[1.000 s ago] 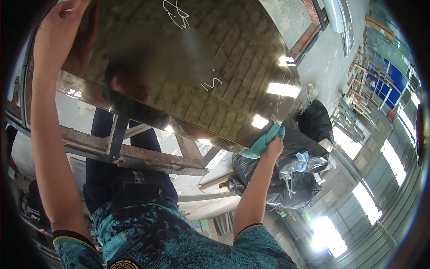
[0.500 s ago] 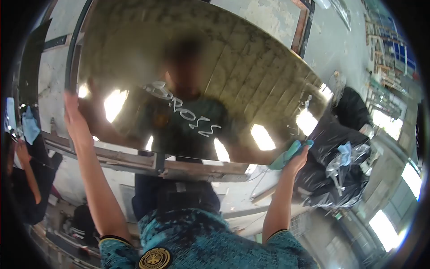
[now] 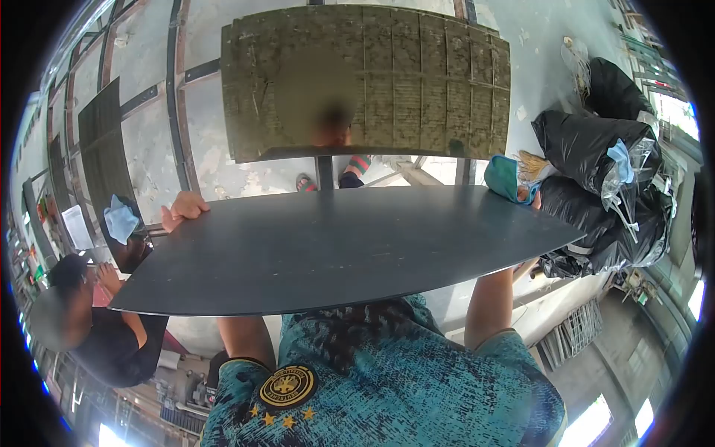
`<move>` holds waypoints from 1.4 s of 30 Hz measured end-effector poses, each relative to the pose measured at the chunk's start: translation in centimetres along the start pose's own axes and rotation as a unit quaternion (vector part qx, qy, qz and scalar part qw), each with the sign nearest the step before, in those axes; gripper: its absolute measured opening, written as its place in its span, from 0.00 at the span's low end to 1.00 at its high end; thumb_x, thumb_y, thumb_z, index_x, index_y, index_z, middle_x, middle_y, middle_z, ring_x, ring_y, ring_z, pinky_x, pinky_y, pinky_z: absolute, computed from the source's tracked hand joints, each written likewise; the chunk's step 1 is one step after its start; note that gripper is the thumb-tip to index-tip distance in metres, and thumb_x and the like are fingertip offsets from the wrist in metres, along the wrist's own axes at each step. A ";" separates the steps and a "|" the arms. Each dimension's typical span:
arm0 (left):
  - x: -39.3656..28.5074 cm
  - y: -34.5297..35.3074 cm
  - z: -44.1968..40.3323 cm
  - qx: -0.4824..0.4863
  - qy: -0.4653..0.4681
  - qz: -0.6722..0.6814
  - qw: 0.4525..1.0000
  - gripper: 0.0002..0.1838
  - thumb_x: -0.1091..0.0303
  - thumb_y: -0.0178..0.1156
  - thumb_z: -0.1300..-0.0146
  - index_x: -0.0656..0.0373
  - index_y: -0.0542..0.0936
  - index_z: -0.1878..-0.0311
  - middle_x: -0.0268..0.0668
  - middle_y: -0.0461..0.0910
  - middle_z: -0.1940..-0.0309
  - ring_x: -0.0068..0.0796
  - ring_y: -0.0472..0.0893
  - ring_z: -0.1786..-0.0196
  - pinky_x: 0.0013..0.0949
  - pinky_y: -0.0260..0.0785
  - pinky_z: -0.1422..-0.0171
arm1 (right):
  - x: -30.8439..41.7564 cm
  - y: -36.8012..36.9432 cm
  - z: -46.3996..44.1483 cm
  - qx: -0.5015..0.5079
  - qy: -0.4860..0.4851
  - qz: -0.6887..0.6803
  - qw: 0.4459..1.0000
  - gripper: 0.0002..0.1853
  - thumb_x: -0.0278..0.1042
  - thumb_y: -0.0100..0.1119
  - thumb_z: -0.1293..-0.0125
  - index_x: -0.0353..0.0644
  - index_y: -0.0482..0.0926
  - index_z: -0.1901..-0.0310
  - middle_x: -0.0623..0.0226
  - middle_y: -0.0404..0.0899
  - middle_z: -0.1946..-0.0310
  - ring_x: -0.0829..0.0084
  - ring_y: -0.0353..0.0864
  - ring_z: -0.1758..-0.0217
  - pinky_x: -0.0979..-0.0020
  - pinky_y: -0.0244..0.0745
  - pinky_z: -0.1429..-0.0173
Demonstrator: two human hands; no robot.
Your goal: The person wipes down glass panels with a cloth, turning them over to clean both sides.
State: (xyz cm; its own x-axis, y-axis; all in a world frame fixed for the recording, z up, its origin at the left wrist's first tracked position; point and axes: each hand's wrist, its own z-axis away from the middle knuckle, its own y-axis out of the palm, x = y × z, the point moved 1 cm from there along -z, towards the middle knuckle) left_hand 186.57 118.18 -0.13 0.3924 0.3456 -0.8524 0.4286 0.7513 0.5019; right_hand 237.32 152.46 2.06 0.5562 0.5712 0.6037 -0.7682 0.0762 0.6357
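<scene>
Since the earlier frame the grey panel (image 3: pixel 335 257) has tipped over, its matt, faintly speckled back replacing the mirrored face. Well left of the left hand sits a co-worker (image 3: pixel 112 335) in dark clothing; nearer that hand lies a crumpled blue cloth (image 3: pixel 120 219). The left hand (image 3: pixel 189 205) is curled over the panel's far edge, thumb outside. The panel lies bodyward of both hands, its long axis running crosswise between them, straight-ended with a bowed near edge; neither hand is clearly nearer. Beyond them is a mottled, mirror-like sheet (image 3: pixel 417 82). The right hand (image 3: pixel 536 200), at the other end, hides behind a soft teal cloth (image 3: pixel 500 179), its closure impossible to tell. Just right of it bulge glossy black plastic bags (image 3: pixel 596 149).
</scene>
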 end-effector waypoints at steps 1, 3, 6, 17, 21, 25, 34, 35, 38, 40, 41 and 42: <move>0.5 -0.7 -0.1 0.010 0.014 0.014 1.000 0.33 0.47 0.37 0.25 0.61 0.73 0.82 0.39 0.68 0.77 0.33 0.69 0.68 0.32 0.61 0.57 | -0.6 0.5 0.9 0.013 0.003 -0.012 1.000 0.21 0.53 0.48 0.27 0.43 0.73 0.70 0.61 0.78 0.72 0.69 0.78 0.63 0.70 0.73 0.60; 1.5 -1.7 0.0 0.043 0.052 0.016 0.998 0.26 0.52 0.40 0.27 0.60 0.72 0.77 0.39 0.67 0.75 0.31 0.68 0.66 0.32 0.60 0.57 | -1.7 0.3 2.4 0.020 -0.005 -0.028 0.999 0.21 0.53 0.49 0.27 0.43 0.73 0.69 0.61 0.78 0.71 0.68 0.79 0.63 0.70 0.73 0.59; 2.6 -3.0 0.6 0.084 0.092 -0.064 0.990 0.21 0.54 0.45 0.29 0.60 0.70 0.74 0.37 0.66 0.74 0.31 0.68 0.64 0.32 0.59 0.56 | -3.1 -0.8 4.2 0.008 -0.015 -0.036 0.999 0.20 0.53 0.49 0.27 0.43 0.74 0.67 0.60 0.78 0.69 0.67 0.79 0.62 0.69 0.74 0.58; 3.0 -2.1 3.7 0.008 0.007 -0.016 1.000 0.17 0.56 0.45 0.33 0.57 0.66 0.74 0.36 0.66 0.71 0.32 0.68 0.53 0.35 0.59 0.39 | -3.6 -2.9 4.5 -0.021 -0.054 -0.036 0.998 0.20 0.52 0.50 0.28 0.41 0.76 0.60 0.58 0.80 0.64 0.64 0.81 0.59 0.65 0.76 0.52; 3.6 -2.5 3.9 -0.028 -0.014 0.015 0.999 0.17 0.56 0.43 0.33 0.56 0.65 0.75 0.36 0.67 0.70 0.32 0.68 0.51 0.38 0.59 0.36 | -3.1 -3.4 4.3 -0.050 -0.058 -0.031 0.997 0.20 0.52 0.51 0.28 0.40 0.77 0.57 0.57 0.81 0.62 0.63 0.82 0.58 0.64 0.77 0.50; 3.6 -2.8 3.9 -0.061 0.063 -0.026 0.996 0.20 0.53 0.43 0.33 0.56 0.64 0.77 0.36 0.68 0.71 0.35 0.70 0.51 0.42 0.57 0.30 | -2.5 -4.2 3.9 -0.094 -0.064 -0.015 0.993 0.21 0.52 0.51 0.28 0.40 0.78 0.55 0.56 0.81 0.60 0.62 0.82 0.57 0.62 0.78 0.48; -1.7 -1.2 9.3 -0.089 -0.010 0.182 0.979 0.23 0.49 0.48 0.35 0.53 0.59 0.79 0.34 0.63 0.75 0.35 0.68 0.57 0.47 0.54 0.26 | 11.8 -0.6 10.3 -0.258 -0.030 0.249 0.933 0.28 0.58 0.49 0.28 0.36 0.80 0.50 0.53 0.83 0.54 0.57 0.84 0.53 0.56 0.79 0.42; -1.6 -1.6 9.5 -0.071 -0.004 0.196 0.978 0.23 0.49 0.49 0.36 0.52 0.58 0.79 0.33 0.62 0.76 0.33 0.67 0.59 0.46 0.55 0.27 | 13.5 0.2 11.0 -0.192 0.047 0.219 0.955 0.30 0.60 0.47 0.27 0.36 0.79 0.49 0.54 0.83 0.53 0.58 0.84 0.52 0.57 0.80 0.43; -1.5 -0.3 9.1 -0.133 0.023 0.171 0.976 0.23 0.49 0.49 0.37 0.51 0.57 0.81 0.32 0.61 0.78 0.31 0.64 0.62 0.43 0.56 0.28 | 11.6 7.2 11.2 -0.164 0.143 0.273 0.937 0.31 0.60 0.43 0.24 0.36 0.78 0.46 0.54 0.82 0.51 0.59 0.84 0.52 0.57 0.80 0.44; -1.6 0.1 8.8 -0.115 0.029 0.199 0.973 0.21 0.51 0.46 0.36 0.51 0.59 0.80 0.33 0.62 0.78 0.32 0.66 0.61 0.45 0.55 0.27 | 7.7 6.4 10.5 -0.098 0.260 0.245 0.929 0.29 0.58 0.42 0.23 0.37 0.76 0.42 0.56 0.81 0.47 0.62 0.82 0.47 0.59 0.77 0.39; -1.5 0.3 8.7 -0.104 0.032 0.215 0.970 0.20 0.51 0.45 0.36 0.51 0.61 0.80 0.34 0.62 0.78 0.33 0.68 0.61 0.46 0.55 0.26 | 6.5 3.1 10.0 0.003 0.365 0.139 0.921 0.29 0.57 0.42 0.23 0.39 0.74 0.37 0.57 0.80 0.44 0.63 0.80 0.42 0.60 0.74 0.35; -1.4 0.4 8.7 -0.111 0.032 0.225 0.967 0.21 0.51 0.46 0.37 0.51 0.60 0.81 0.33 0.61 0.79 0.32 0.67 0.62 0.44 0.56 0.28 | 3.1 7.4 9.9 0.149 0.364 0.433 0.811 0.29 0.56 0.41 0.23 0.42 0.72 0.34 0.57 0.77 0.39 0.64 0.75 0.36 0.58 0.67 0.29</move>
State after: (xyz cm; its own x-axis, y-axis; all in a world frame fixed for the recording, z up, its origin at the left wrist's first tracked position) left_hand 193.28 113.06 2.58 0.4437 0.6952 -0.5655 0.0370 0.6163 0.7867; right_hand 236.56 146.68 13.41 -0.5689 0.6453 0.5098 -0.6003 -0.7496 0.2789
